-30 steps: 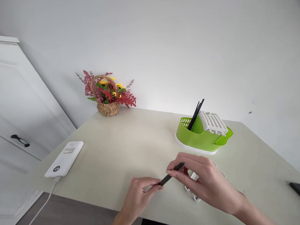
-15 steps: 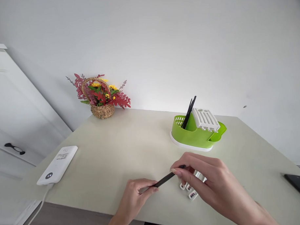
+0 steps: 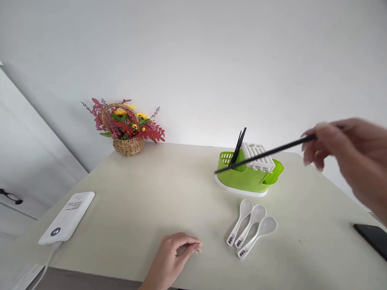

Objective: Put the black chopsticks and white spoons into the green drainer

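Note:
A black chopstick is pinched between the thumb and fingers of my right hand, raised at the right. It slants down to the left, its tip in front of the green utensil holder. More black chopsticks stand leaning in the holder's left compartment, beside a white slotted rack. My left hand rests near the table's front edge, thumb and fingertips closed together with nothing visible in them. Three white spoons lie side by side between the hands, bowls pointing away from me.
A wicker basket of red and yellow flowers stands at the back left, by the wall. A white power bank with a cable lies on the left of the table. At the right edge lies a black phone.
My right hand has lifted the chopstick up and to the right, out of my left hand's fingers. The spoons beneath are now uncovered. My left hand has stayed nearly in place.

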